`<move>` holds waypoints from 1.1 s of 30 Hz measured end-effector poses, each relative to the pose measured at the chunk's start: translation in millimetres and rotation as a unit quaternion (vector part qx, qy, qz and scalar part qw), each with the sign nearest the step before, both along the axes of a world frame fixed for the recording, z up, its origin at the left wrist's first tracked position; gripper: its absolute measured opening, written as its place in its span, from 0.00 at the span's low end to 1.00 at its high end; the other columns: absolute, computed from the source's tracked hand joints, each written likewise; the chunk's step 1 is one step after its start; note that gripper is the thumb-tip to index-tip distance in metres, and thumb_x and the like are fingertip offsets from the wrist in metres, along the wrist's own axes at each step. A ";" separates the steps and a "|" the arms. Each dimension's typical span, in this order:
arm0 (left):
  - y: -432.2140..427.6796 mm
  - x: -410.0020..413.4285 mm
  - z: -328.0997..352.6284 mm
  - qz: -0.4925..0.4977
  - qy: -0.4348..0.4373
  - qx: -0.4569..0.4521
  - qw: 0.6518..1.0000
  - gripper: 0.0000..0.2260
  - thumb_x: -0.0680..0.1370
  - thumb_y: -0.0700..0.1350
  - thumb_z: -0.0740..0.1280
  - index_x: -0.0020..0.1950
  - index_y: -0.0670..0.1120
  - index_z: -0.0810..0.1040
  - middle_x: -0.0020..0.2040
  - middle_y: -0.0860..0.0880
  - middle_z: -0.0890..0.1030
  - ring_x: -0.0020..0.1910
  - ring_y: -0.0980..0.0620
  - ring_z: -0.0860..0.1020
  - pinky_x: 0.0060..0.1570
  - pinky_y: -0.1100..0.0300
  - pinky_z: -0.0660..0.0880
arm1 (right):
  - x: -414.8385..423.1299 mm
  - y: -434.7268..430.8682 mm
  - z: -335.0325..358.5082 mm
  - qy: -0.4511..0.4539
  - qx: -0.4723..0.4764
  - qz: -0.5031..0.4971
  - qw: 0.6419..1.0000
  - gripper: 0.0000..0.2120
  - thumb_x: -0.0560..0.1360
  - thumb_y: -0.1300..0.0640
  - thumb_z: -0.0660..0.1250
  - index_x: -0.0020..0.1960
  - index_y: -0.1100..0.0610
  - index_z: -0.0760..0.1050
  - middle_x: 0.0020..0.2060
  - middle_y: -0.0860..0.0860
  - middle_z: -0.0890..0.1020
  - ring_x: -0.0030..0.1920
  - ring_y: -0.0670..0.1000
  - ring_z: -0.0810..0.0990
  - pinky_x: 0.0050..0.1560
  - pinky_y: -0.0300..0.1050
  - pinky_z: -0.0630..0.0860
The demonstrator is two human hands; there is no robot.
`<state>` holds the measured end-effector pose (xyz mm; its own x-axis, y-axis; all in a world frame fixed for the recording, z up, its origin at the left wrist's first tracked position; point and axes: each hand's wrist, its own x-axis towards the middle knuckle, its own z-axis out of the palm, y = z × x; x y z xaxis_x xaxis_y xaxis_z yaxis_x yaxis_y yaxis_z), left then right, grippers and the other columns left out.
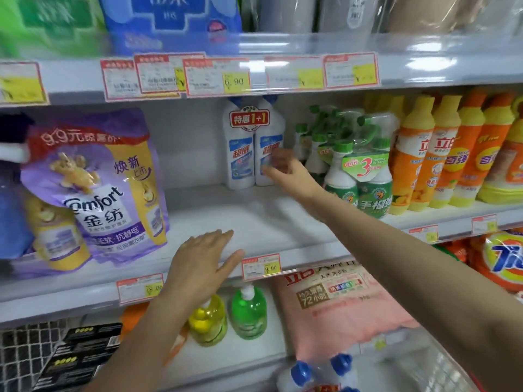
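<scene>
White twin-pack of cleaner bottles (243,154), blue labels, with a red 1+1 banner across the necks, stands upright at the back of the middle shelf (254,219), centre of frame, alone in a wide gap. Right hand (283,171) is stretched deep in at the right bottle's label. It's motion-blurred: fingers look spread and loosely bent, not wrapped round anything; touching or just short, can't tell. Pack sits far back, hence the full arm extension. Left hand (203,261), lower centre, is flat with fingers straight, palm down over the shelf's front lip just beside a price tag (261,266). It holds nothing, likely bracing for the long reach. Green spray bottles (356,171) sit just right of the pack, close to the wrist; purple softener pouches (96,188) are well apart at left. Blue-capped bottles (311,374) at the bottom edge look like the same product. My guess: restocking, or pulling the pack forward.
</scene>
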<state>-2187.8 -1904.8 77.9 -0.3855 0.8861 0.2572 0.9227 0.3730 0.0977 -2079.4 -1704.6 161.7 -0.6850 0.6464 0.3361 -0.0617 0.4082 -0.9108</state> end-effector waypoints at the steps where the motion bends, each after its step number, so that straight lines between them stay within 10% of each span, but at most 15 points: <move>1: -2.5 -4.8 -2.9 -0.003 0.003 0.000 1.000 0.29 0.80 0.67 0.47 0.77 0.55 0.63 0.77 0.53 0.63 0.76 0.54 0.61 0.73 0.59 0.55 | -16.7 7.7 0.3 -0.004 -0.002 -0.011 1.000 0.18 0.79 0.56 0.68 0.65 0.55 0.66 0.57 0.47 0.76 0.51 0.40 0.76 0.40 0.23 0.73; 12: -6.4 -23.3 -5.4 -0.056 0.000 0.077 0.995 0.27 0.78 0.63 0.50 0.62 0.52 0.82 0.64 0.50 0.80 0.63 0.49 0.79 0.60 0.53 0.77 | -110.1 77.2 4.8 0.087 -0.121 -0.136 0.979 0.24 0.78 0.60 0.69 0.71 0.64 0.66 0.67 0.60 0.76 0.65 0.56 0.76 0.68 0.53 0.72; 20: -6.8 -22.1 -5.8 -0.041 0.008 0.091 0.995 0.23 0.77 0.60 0.55 0.57 0.51 0.84 0.58 0.51 0.83 0.57 0.50 0.82 0.52 0.53 0.80 | -113.3 82.8 -2.4 -0.041 -0.031 -0.261 0.964 0.44 0.70 0.43 0.76 0.73 0.65 0.59 0.73 0.58 0.68 0.72 0.58 0.68 0.72 0.52 0.67; 33: -14.0 -17.4 -0.1 -0.035 -0.056 0.169 0.983 0.20 0.81 0.56 0.59 0.67 0.49 0.77 0.66 0.50 0.78 0.67 0.50 0.73 0.67 0.55 0.67 | -48.8 30.3 -17.2 0.134 -0.059 -0.220 0.965 0.17 0.70 0.46 0.77 0.54 0.49 0.78 0.49 0.48 0.86 0.48 0.50 0.86 0.53 0.54 0.83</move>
<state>-2205.2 -1918.8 77.8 -0.3694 0.7829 0.5007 0.9212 0.2378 0.3080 -2128.2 -1674.3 144.5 -0.2351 0.8994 0.3686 -0.1456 0.3423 -0.9282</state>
